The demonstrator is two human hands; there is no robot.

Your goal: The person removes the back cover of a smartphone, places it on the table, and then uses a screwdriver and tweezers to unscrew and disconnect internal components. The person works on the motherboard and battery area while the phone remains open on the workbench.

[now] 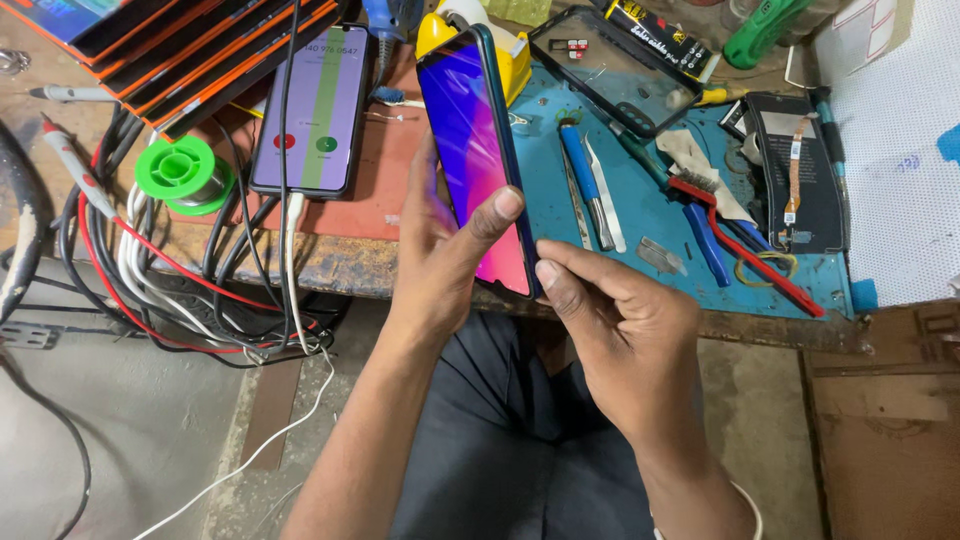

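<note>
In the head view, my left hand [440,240] grasped the phone [475,150] from behind, thumb on its lit pink and purple screen. My right hand [610,320] pinched its lower edge. I held the phone tilted above the front edge of the table [640,215], beside a second phone [312,110] lying flat.

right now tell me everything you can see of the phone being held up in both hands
The slim dark-edged smartphone with a lit purple-to-pink screen stands nearly upright, tilted back, over the front edge of the worn workbench with a blue mat. Its glass front looks glossy and whole; no cable shows on it. The left hand cups it from behind, thumb across the lower screen. The right hand touches its lower right edge with fingertips.
</note>
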